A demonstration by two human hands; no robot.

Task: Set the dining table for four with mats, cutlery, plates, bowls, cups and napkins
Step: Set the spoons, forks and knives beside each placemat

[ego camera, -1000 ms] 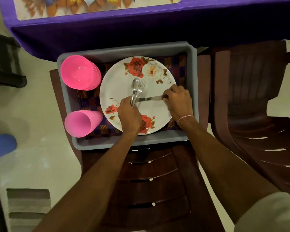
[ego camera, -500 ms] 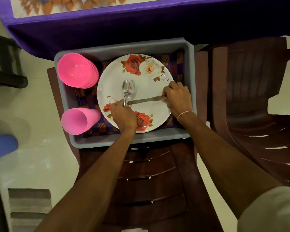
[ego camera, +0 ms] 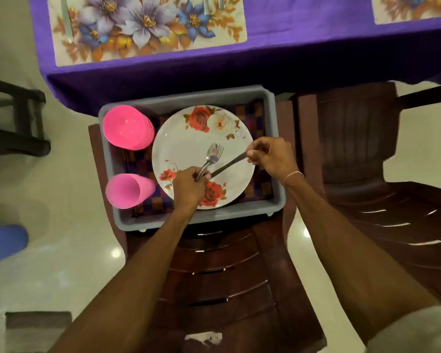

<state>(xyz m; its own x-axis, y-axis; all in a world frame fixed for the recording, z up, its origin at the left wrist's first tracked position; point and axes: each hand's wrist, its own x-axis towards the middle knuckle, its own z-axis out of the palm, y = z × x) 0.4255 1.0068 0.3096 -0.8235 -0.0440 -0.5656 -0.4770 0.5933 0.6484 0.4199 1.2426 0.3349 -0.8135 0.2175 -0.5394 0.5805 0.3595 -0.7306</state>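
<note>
Left hand (ego camera: 189, 187) is gripping a fork (ego camera: 219, 152) and a spoon (ego camera: 210, 149) together by the handles, fingers curled round them, with both heads pointing up and away over the plate (ego camera: 183, 141). Right hand (ego camera: 273, 159) is pinching the handle end of a table knife (ego camera: 227, 165) between thumb and fingertips. The blade is slanting down to the left, so its tip is ending right by the left thumb. Can't tell if it's actually touching the other handles.

The plate is white with red roses and is lying flat in a grey plastic tub (ego camera: 189, 96), on top of some checked cloth (ego camera: 256, 118) that's covering the bottom. On the left side of the tub, a stack of pink bowls (ego camera: 126, 127) is sitting in the far corner. A pink cup (ego camera: 126, 191) is lying on its side in the near corner, mouth facing near-left. The tub itself is sitting on the seat of a brown plastic chair (ego camera: 227, 276), with a second chair (ego camera: 362, 154) standing just to the right.

Beyond the tub, a purple tablecloth (ego camera: 303, 42) is hanging over the table edge. A floral placemat (ego camera: 143, 29) is lying near that edge with cutlery on it, one piece (ego camera: 66, 19) by its left side and more (ego camera: 206, 6) toward its right. Another mat (ego camera: 413, 8) is peeking in at the far right.
</note>
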